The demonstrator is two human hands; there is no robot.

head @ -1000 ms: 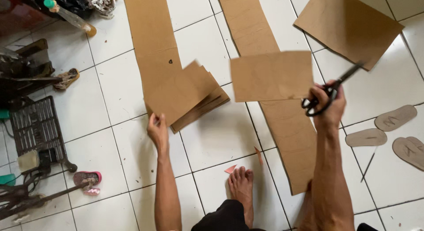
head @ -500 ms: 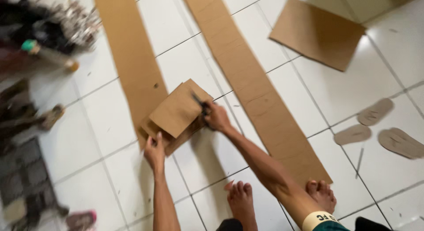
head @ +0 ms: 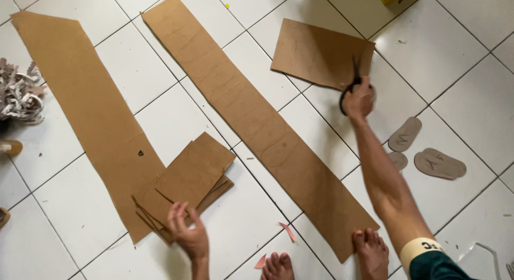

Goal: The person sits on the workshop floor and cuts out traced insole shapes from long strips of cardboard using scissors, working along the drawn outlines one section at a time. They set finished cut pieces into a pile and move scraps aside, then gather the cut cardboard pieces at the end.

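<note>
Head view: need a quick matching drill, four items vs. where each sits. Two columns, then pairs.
Items:
1. scissors
2. stack of cardboard pieces
3. sole cutouts
4. shredded scraps

Places:
A. far left edge of the floor
B. under the left hand
C. in the right hand, at the loose cardboard sheet
D. on tiles right of the right forearm

Pairs: 1-C, 2-B, 3-D, 4-A

The right hand is now reaching out with the scissors to the loose cardboard sheet at the far right of the floor — half a second ago it was pressing on the stack of cut pieces. The left hand is sliding back toward the stack's near edge — its fingers are lifting.
</note>
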